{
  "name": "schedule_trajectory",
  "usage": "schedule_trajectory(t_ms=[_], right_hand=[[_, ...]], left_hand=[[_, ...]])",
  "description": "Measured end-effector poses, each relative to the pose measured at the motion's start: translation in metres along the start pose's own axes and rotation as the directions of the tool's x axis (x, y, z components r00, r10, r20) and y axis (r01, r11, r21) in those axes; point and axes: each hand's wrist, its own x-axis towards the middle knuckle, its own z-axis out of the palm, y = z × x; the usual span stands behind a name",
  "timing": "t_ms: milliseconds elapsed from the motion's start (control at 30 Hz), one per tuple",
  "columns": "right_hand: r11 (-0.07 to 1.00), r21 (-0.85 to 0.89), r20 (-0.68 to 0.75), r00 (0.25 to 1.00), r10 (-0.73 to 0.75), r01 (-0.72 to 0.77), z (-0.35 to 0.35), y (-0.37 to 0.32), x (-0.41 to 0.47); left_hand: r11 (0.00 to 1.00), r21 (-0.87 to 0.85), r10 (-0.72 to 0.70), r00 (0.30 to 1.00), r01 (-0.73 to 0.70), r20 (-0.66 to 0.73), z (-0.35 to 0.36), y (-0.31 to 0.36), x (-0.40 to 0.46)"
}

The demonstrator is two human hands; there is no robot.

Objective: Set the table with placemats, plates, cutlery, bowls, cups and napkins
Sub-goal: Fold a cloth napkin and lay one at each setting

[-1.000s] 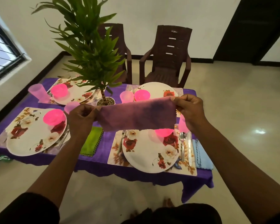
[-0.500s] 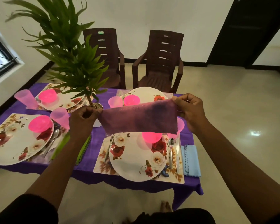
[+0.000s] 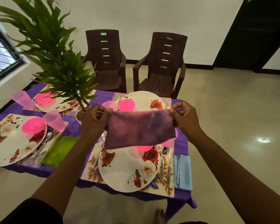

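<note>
The purple napkin [image 3: 140, 128] hides most of the near pink bowl [image 3: 143, 148] and a pink cup [image 3: 169, 141]. At nine o'clock, a flowery plate [image 3: 14, 143] is cut off.

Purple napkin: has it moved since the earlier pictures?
Yes. Against the near plate, the purple napkin has shifted right, and its lower edge now hangs lower over the pink bowl.

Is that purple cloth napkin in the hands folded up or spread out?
Spread out: the purple cloth napkin hangs flat, its top corners pinched by the left hand and right hand.
</note>
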Motion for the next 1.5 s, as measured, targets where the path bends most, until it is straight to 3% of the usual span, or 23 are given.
schedule_trajectory(t_ms=[333, 467, 567, 667, 767, 900, 967, 1067, 1267, 1400, 1500], right_hand=[[0.957, -0.144, 0.183, 0.957, -0.226, 0.253, 0.003, 0.013, 0.000], [0.982, -0.123, 0.343, 0.935, -0.092, 0.141, -0.019, 0.026, 0.013], [0.972, -0.199, 0.599, 0.801, 0.019, 0.125, -0.035, 0.033, 0.024], [0.934, -0.256, 0.828, 0.555, 0.080, 0.247, -0.039, 0.037, 0.024], [0.861, -0.323, 0.920, 0.345, 0.188, 0.392, -0.033, 0.041, 0.016], [0.861, -0.376, 0.920, 0.253, 0.301, 0.342, -0.024, 0.051, 0.010], [0.884, -0.382, 0.912, 0.264, 0.313, 0.270, -0.022, 0.052, 0.012], [0.909, -0.387, 0.883, 0.345, 0.318, 0.154, -0.022, 0.049, 0.021], [0.975, -0.162, 0.835, 0.505, 0.217, -0.151, -0.016, 0.044, 0.033], [0.977, -0.104, 0.777, 0.599, 0.195, -0.184, -0.003, 0.031, 0.041], [0.979, -0.100, 0.720, 0.666, 0.196, -0.179, 0.007, 0.026, 0.041]], left_hand=[[0.997, 0.062, -0.050, 0.989, 0.042, 0.137, 0.082, 0.032, -0.022], [0.994, 0.101, -0.047, 0.993, 0.036, 0.112, 0.089, 0.030, -0.017], [0.978, 0.206, 0.018, 1.000, -0.022, 0.018, 0.082, 0.027, -0.001], [0.959, 0.275, 0.086, 0.996, -0.073, -0.036, 0.080, 0.026, 0.012], [0.944, 0.322, 0.093, 0.995, -0.074, -0.046, 0.084, 0.026, 0.016], [0.944, 0.309, 0.131, 0.991, -0.117, -0.027, 0.087, 0.026, 0.014], [0.947, 0.290, 0.147, 0.989, -0.137, -0.012, 0.088, 0.028, 0.012], [0.946, 0.263, 0.194, 0.981, -0.190, 0.013, 0.087, 0.031, 0.011], [0.942, 0.232, 0.191, 0.955, -0.243, 0.225, 0.087, 0.027, -0.007], [0.944, 0.098, 0.249, 0.874, -0.316, 0.417, 0.104, 0.028, -0.022], [0.930, 0.027, 0.310, 0.819, -0.367, 0.483, 0.117, 0.030, -0.029]])
